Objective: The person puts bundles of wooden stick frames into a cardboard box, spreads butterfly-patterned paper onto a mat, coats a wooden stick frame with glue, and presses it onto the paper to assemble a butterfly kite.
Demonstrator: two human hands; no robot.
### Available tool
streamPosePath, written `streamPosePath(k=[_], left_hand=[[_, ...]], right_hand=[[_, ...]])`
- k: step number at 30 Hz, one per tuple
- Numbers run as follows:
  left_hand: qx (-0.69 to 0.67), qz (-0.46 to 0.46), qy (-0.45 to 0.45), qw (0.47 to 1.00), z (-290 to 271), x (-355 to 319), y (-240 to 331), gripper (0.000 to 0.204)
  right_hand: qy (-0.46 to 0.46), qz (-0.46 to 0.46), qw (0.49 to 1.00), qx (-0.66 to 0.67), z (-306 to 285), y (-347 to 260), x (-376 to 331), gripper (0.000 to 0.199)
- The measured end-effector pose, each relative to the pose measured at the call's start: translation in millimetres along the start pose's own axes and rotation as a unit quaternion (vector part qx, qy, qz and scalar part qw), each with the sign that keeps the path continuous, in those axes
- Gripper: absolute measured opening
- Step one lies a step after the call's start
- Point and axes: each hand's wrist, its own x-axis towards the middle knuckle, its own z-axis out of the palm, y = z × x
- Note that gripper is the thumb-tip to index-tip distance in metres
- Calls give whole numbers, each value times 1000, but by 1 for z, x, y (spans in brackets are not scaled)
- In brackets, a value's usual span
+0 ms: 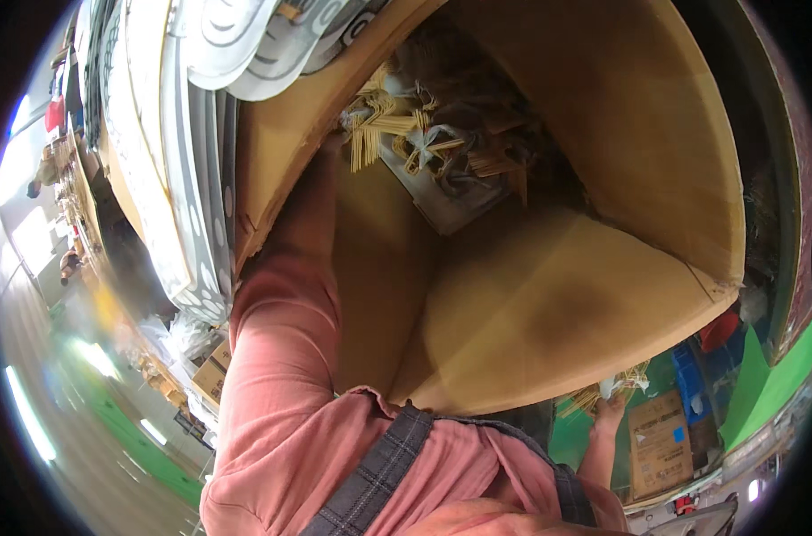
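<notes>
A deep box (531,313) stands tilted with its open mouth toward the wearer, and the sticks (379,129) lie at its far end, in several tied bunches that point different ways, with a pale, glossy sheet (451,201) under or beside them. The left arm goes into the box along its left wall, so that the left hand (336,143) is beside the sticks; its fingers are too shaded and too far covered to show, and I cannot tell whether they are spread or pinch anything. The right hand (610,411) is outside the box, below its near right edge, with its fingers closed around a bundle (636,378) of similar sticks with a whitish tie or wrap. The work looks partway: many sticks are in the box, at least one bundle is out of it, and much of the box's inner wall is bare. How many bunches are left to handle cannot be told, since the far end is dark. Grey patterned sheets (138,134) stand left of the box, and a carton (658,447) lies to its lower right.
</notes>
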Motion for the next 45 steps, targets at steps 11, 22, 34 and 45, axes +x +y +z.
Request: streamPosePath(k=[11, 22, 34, 45], left_hand=[[268, 355, 166, 880, 69, -10, -147, 61], [259, 330, -45, 907, 80, -149, -191, 41], [453, 677, 189, 548, 12, -239, -196, 17], [232, 753, 232, 571, 16, -233, -225, 19]], right_hand=[[-21, -64, 998, -5, 11, -12, -8, 43], [-29, -184, 965, 185, -53, -103, -96, 40], [-260, -384, 885, -40, 145, -375, -139, 49], [-367, -281, 746, -479, 300, -348, -82, 55]])
